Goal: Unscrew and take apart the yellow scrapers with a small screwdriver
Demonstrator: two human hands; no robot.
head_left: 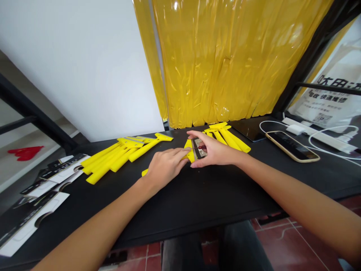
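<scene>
My left hand [167,165] is closed around the handle of a yellow scraper [189,145], its end [144,172] showing beneath the wrist. Curved about the scraper's head, my right hand [210,150] has thumb and fingertips at opposite ends of a metal plate [196,149]. Between the hands is a small tool with a thin shaft and a dark red handle [202,148], perhaps a screwdriver; which fingers bear it is hidden. Several yellow scrapers [113,158] lie left of my left hand. More yellow scrapers [229,137] lie just beyond my right hand.
White-and-black card sleeves [53,210] are piled on the black table [180,210] at left. On the right are a phone [291,146], a dark flat panel [249,129], white cables and a power strip [321,133]. Behind hangs yellow plastic film [222,64] beside a white board [93,64].
</scene>
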